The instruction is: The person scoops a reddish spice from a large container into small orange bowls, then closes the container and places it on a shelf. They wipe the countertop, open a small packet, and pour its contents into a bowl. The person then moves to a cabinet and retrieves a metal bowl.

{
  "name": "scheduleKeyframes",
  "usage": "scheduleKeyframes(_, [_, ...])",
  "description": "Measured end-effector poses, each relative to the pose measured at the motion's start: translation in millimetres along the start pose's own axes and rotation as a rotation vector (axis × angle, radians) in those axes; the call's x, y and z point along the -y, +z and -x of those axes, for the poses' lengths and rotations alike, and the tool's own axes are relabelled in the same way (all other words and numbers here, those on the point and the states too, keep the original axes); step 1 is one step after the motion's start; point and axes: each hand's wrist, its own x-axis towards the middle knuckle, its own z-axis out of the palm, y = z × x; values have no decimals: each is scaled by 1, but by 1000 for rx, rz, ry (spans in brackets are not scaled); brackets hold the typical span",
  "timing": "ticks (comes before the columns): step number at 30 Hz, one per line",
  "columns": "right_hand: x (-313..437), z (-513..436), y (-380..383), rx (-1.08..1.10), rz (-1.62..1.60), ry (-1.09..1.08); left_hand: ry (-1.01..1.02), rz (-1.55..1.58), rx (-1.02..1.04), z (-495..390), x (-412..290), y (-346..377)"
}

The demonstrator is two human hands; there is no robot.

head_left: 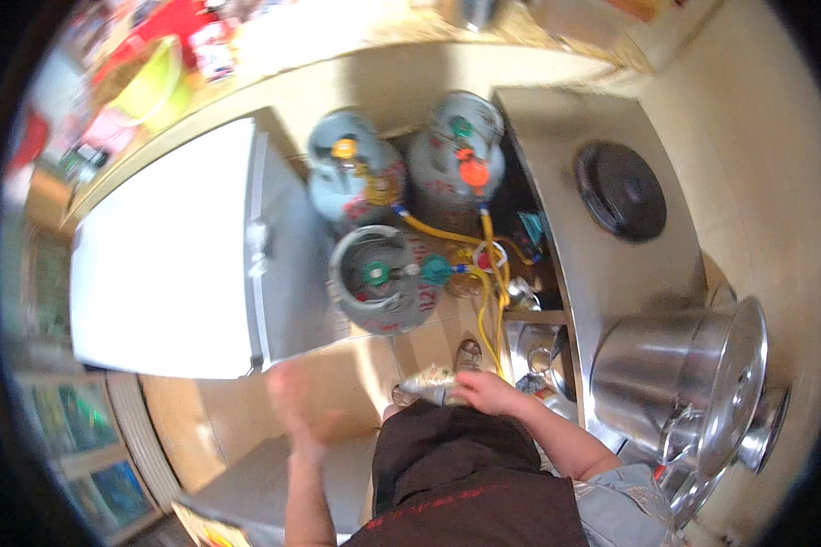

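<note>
In my right hand (484, 392) is a small clear plastic packet (429, 383), held in front of my dark apron (465, 472); its contents are too blurred to name. My left hand (294, 403) is raised near the front corner of a refrigerator (164, 253) with a white top and grey door. Motion blur hides its fingers, and I cannot tell whether it touches the refrigerator. Beyond my feet stands a grey gas cylinder (390, 314) with a green regulator (436, 269). Two more gas cylinders, one with a yellow valve (344, 148) and one with an orange regulator (474, 172), stand against the wall.
Yellow gas hoses (486, 301) run across the floor to the right. A metal counter (554, 143) there carries a dark round lid (620, 191) and a large steel pot (657, 362). On the ledge at the upper left sits a lime-green bucket (152, 89). A grey surface (280, 472) lies at the lower left.
</note>
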Motion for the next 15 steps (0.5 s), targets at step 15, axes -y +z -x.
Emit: scheduleKeyframes(15, [251,95,42,392,587,-931,-682,715,228,130,-150,-97])
